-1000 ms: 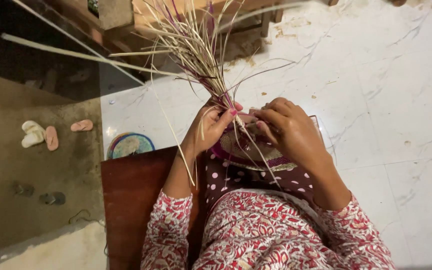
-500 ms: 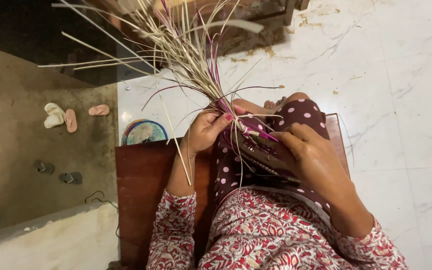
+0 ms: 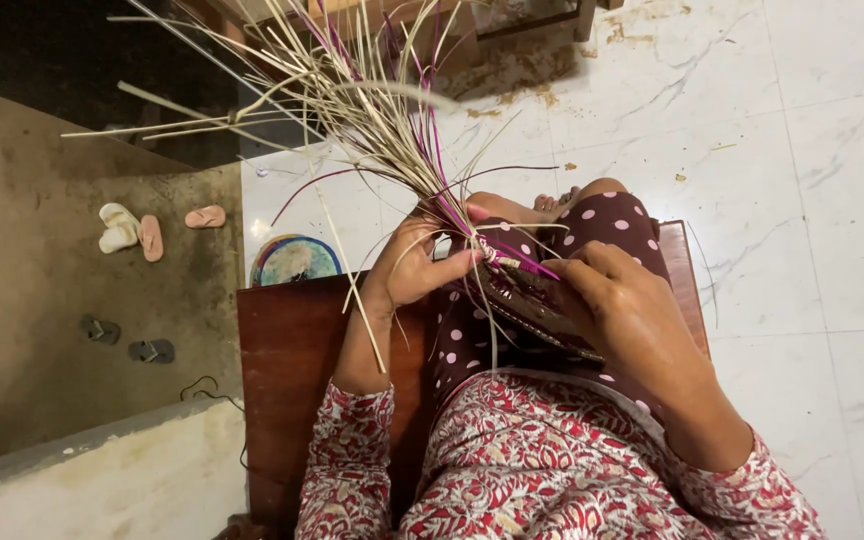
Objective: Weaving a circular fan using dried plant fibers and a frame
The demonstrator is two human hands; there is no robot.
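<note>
The straw bundle (image 3: 372,110) fans far-left from the woven piece (image 3: 527,300) on the lap; left hand (image 3: 407,265) pinches its base, right hand (image 3: 617,300) grips the weave. A slack pinch could probably loosen the strands

One view only, worn on the head and looking steeply down and forward over the person's own lap. It sits close to the left hand (image 3: 414,268) and right hand (image 3: 620,305), wooden seat (image 3: 292,370) beneath, marble floor (image 3: 802,180) stretching beyond.
</note>
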